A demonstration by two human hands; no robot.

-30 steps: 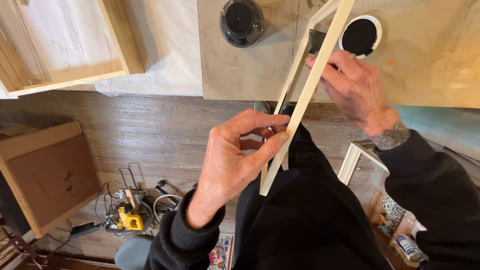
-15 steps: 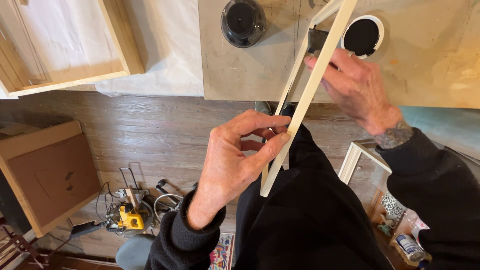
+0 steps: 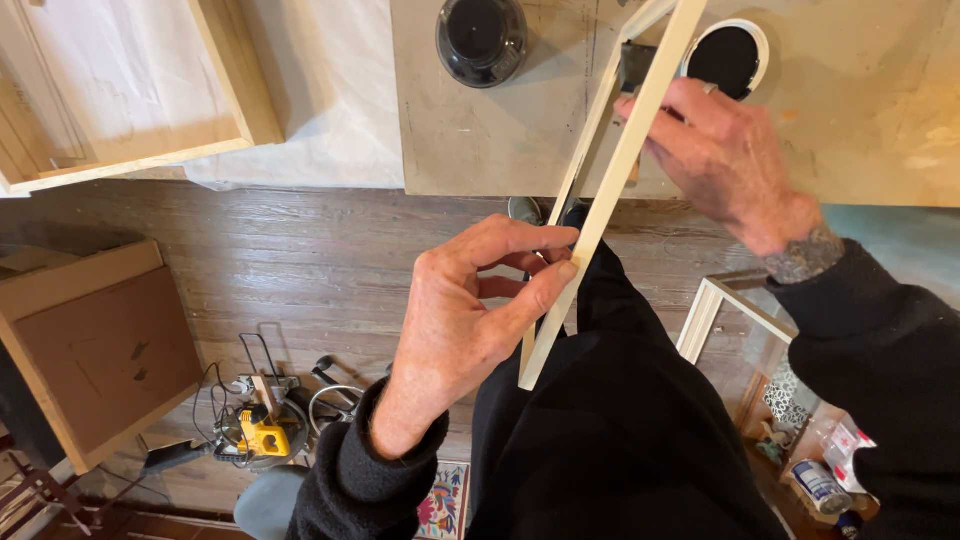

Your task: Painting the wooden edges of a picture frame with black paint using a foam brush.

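Wooden strip (image 3: 610, 190), pale and slanting off the table's near edge (image 3: 480, 190) toward the lap, sits pinched in the left hand (image 3: 470, 320), while the right hand (image 3: 725, 160) closes on a dark brush (image 3: 636, 66) beside the open black tin (image 3: 728, 58), so steady strokes along the strip seem best, floor open below.

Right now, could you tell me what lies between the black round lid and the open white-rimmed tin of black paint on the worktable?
In the head view, the pale wooden strip crosses that gap, held by both hands.
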